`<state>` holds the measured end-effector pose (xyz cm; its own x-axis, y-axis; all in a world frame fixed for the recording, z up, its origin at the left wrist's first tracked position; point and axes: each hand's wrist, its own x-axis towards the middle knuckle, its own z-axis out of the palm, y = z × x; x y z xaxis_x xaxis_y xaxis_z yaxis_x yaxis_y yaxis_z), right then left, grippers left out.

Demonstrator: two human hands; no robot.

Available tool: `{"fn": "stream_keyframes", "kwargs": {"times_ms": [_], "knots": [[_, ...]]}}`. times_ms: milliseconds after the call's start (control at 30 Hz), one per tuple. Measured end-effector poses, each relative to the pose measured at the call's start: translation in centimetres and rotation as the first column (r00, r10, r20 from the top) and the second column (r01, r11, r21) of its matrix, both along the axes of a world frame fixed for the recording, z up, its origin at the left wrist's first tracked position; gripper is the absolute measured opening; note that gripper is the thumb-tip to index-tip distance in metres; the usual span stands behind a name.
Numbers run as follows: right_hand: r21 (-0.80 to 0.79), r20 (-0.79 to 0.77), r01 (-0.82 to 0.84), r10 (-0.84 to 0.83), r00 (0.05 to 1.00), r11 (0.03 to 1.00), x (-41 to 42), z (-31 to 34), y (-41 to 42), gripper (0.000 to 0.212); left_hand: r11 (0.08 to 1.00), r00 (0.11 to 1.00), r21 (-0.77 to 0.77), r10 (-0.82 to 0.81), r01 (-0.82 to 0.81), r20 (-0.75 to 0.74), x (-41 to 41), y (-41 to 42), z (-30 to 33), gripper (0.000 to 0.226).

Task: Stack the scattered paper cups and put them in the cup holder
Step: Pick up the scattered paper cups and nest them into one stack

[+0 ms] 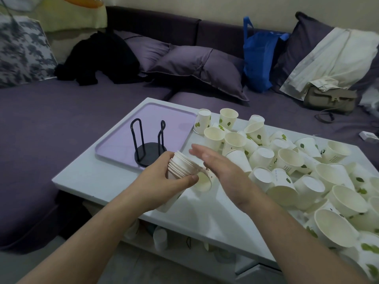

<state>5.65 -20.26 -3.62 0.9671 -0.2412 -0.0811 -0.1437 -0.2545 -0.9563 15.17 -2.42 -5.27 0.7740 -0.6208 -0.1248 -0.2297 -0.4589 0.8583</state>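
Left hand (164, 177) grips a stack of cups (184, 167) over the table (98, 177), near the black cup holder (148, 146) on the tray (164, 115). Right hand (221, 167) flat, fingers straight, beside stack. Loose cups (307, 171) piled at right.

Left hand (164, 177) gripping cup stack (184, 166), right hand (221, 171) flat

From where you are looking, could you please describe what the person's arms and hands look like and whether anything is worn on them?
Both forearms are bare as far as the view reaches: no sleeves show. The left hand and right hand wear no gloves, and I see no rings, watch or bracelets. Fingernails look short and plain.
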Motion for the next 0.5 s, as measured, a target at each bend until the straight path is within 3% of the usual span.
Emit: {"fn": "stream_keyframes", "kwargs": {"times_ms": [100, 167, 233, 300, 400, 500], "knots": [[-0.191, 0.009, 0.099, -0.099, 0.995, 0.977, 0.4, -0.7, -1.0, 0.058, 1.0, 1.0, 0.001, 0.011, -0.011, -0.009, 0.1, 0.2, 0.1, 0.051], [-0.419, -0.048, 0.032, -0.057, 0.997, 0.907, 0.4, -0.8, -1.3, 0.069, 1.0, 1.0, 0.01, 0.015, -0.015, -0.005, 0.1, 0.3, 0.2, 0.053], [-0.653, -0.173, -0.141, 0.034, 0.984, 0.744, 0.3, -1.0, -1.4, 0.088, 1.0, 1.0, 0.006, 0.019, -0.019, -0.014, 0.2, 0.4, 0.3, 0.054], [-0.785, -0.274, -0.261, 0.063, 0.96, 0.562, 0.3, -1.6, -1.4, 0.103, 1.0, 1.0, 0.006, 0.013, -0.013, -0.021, 0.2, 0.5, 0.3, 0.055], [-0.87, -0.253, -0.265, 0.086, 0.964, 0.416, 0.4, -2.8, -1.5, 0.096, 1.0, 1.0, 0.008, 0.002, -0.001, -0.02, 0.2, 0.5, 0.3, 0.06], [-0.891, -0.224, -0.237, 0.079, 0.971, 0.388, 0.4, -3.4, -1.3, 0.084, 1.0, 1.0, 0.001, -0.002, 0.002, -0.022, 0.2, 0.4, 0.3, 0.064]]}}
